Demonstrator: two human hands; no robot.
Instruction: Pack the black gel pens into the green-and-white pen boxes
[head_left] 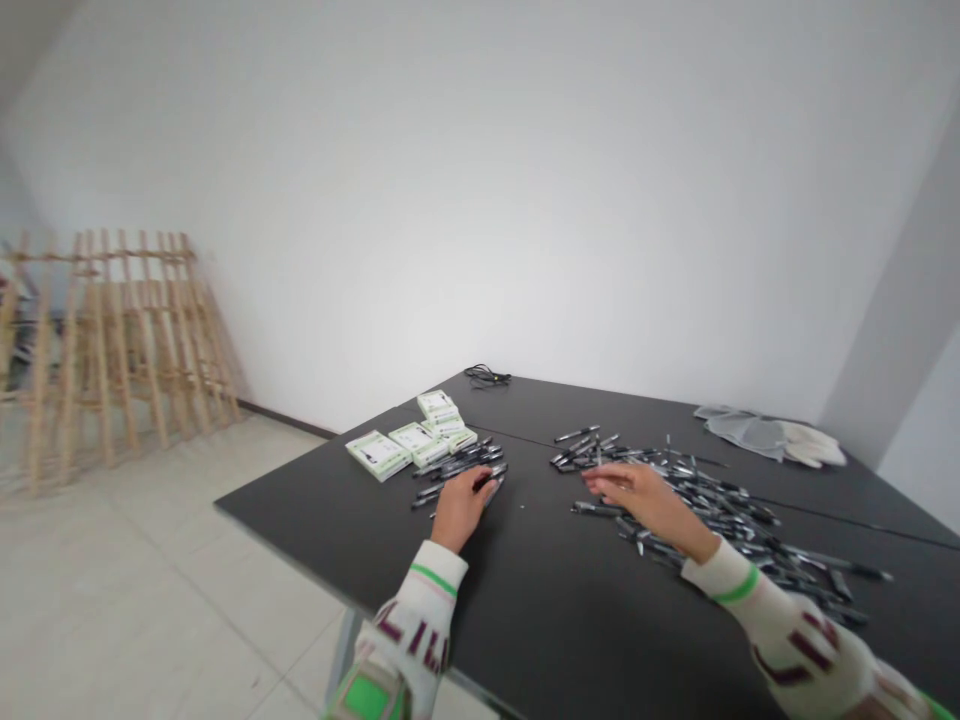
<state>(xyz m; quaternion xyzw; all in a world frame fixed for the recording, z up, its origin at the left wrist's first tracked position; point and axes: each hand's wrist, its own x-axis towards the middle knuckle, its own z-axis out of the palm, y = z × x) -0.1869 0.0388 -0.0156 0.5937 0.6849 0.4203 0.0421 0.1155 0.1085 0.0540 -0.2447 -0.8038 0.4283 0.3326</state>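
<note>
My left hand point(459, 508) rests at the near end of a row of dark pens point(469, 457), its fingers curled around a pen point(495, 486). Right behind that row are white and green boxes point(412, 437), some stacked. Over the left edge of a large loose heap of black and clear pens point(720, 510) is my right hand point(651, 502). Its thumb and fingertips are pinched together. A thin pale sliver shows just above those fingertips, too small to name, and whether it is held cannot be made out.
A black cable point(487, 376) lies coiled at the far corner of the dark table point(540, 620). White gloves point(810, 443) and a greyish, see-through bag point(742, 433) are at the back right. Wooden easels point(120, 340) lean by the wall on the left.
</note>
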